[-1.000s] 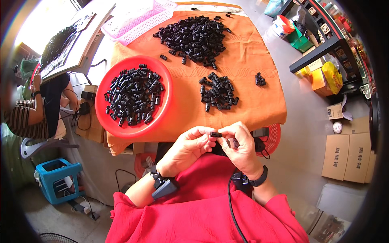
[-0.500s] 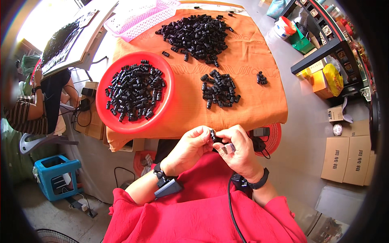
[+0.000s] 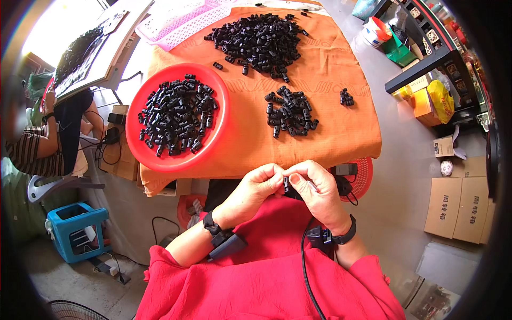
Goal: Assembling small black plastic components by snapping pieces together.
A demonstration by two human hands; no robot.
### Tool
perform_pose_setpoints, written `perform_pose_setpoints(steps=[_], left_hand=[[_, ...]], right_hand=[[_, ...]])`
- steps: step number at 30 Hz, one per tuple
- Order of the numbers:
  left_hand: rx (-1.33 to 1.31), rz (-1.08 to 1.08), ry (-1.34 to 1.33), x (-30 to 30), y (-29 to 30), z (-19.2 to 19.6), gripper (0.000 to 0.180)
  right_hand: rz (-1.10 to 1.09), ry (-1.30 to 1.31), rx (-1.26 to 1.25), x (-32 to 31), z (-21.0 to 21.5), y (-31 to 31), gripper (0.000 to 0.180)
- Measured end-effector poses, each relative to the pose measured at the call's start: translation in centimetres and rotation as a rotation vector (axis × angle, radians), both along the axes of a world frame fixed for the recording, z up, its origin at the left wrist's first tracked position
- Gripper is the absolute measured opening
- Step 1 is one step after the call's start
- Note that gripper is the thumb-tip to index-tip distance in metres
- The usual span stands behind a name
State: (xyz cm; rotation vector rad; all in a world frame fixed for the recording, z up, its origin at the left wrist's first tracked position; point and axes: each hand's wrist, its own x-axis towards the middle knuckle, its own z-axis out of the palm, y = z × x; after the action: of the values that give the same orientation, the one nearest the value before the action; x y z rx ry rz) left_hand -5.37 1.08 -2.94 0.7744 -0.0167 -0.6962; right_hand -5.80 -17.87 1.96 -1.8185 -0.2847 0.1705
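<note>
Both hands meet in front of the chest, just below the table edge. Left hand [image 3: 255, 188] curls in, fingertips pinching a small black plastic part [image 3: 287, 185]. Right hand [image 3: 314, 186] is knuckles up, thumb and fingers closed on the same part from the other side. Wrists bent inward, forearms angled up from the lap. Red bowl [image 3: 140, 154] of black parts sits up-left of the left hand; small pile [image 3: 290, 112] lies straight ahead on the orange cloth [image 3: 341, 138].

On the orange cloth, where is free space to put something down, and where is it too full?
Free: the orange cloth along its near edge, below the middle pile; also its right side around the tiny cluster. Crowded: the red bowl, full of black parts, and the far big heap beside the pink basket.
</note>
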Motion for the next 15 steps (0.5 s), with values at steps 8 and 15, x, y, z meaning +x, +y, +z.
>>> perform_pose_setpoints(steps=[8, 15], left_hand=[[-0.086, -0.004, 0.099, -0.2, 0.1, -0.1, 0.024], [-0.122, -0.049, 0.11, 0.1, -0.4, 0.9, 0.03]], right_hand=[[0.077, -0.208, -0.148, 0.0, 1.3, 0.2, 0.031], [-0.011, -0.293, -0.172, -0.2, 0.8, 0.5, 0.033]])
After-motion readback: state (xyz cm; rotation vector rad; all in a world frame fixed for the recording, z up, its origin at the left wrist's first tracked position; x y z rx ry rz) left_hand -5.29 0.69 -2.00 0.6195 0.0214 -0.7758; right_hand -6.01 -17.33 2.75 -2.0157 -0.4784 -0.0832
